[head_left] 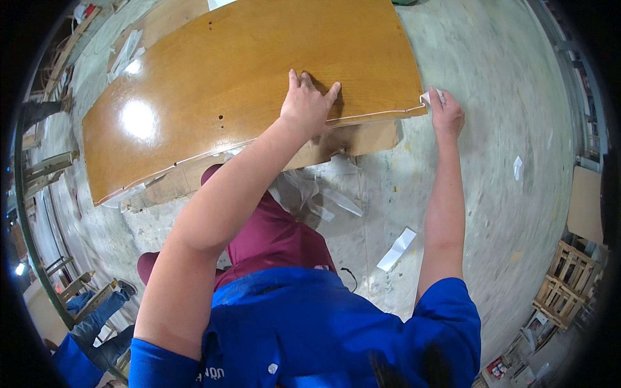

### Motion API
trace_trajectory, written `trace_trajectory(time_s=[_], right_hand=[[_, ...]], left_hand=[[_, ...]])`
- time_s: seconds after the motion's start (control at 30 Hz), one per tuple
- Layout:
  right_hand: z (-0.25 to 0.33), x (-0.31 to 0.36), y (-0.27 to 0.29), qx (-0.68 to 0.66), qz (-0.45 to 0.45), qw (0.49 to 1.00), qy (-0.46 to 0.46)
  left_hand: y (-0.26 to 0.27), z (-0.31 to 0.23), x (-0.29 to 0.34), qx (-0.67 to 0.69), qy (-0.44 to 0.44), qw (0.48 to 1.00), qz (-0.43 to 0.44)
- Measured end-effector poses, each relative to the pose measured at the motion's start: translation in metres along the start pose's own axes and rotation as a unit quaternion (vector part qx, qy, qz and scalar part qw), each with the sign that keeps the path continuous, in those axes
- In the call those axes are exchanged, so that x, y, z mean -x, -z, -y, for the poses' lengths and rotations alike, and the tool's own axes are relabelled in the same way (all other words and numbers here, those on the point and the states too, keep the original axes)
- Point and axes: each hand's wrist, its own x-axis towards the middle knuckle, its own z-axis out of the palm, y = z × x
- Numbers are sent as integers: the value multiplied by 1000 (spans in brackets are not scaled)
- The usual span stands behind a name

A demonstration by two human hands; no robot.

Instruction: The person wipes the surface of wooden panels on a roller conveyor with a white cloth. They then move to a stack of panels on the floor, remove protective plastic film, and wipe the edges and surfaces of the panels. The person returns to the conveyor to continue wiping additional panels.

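A large, glossy brown wooden panel with a few small dark holes lies flat before me. My left hand rests on its top near the front edge, fingers spread and holding nothing. Beyond the panel's near right corner, my right hand is closed in a pinch on a small white piece, which looks like folded paper or cloth. That piece touches the corner. A thin whitish line runs along the front edge; whether it is a strip or bare edge I cannot tell.
Cardboard lies under the panel, with crumpled clear plastic by my knee. A white paper strip is on the concrete floor. Wooden pallets stand at the right. Another person's legs show at the lower left.
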Motion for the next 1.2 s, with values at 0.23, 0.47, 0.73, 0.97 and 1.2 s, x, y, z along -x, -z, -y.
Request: trace_trajectory(time_s=[0.23, 0.47, 0.73, 0.97, 1.2], right_hand=[[18, -38, -16, -25, -12, 999, 37], [39, -87, -41, -48, -20, 998, 39], [53, -127, -56, -15, -24, 997, 76], [57, -134, -56, -26, 11, 996, 84], [68, -162, -69, -17, -11, 996, 92]], left_hand=[[-4, 3, -4, 19, -10, 1000, -6], [-5, 3, -6, 37, -14, 999, 2], [-6, 2, -9, 40, -13, 999, 2], [-9, 4, -10, 48, -4, 999, -6], [-14, 1, -11, 38, 2, 999, -3]])
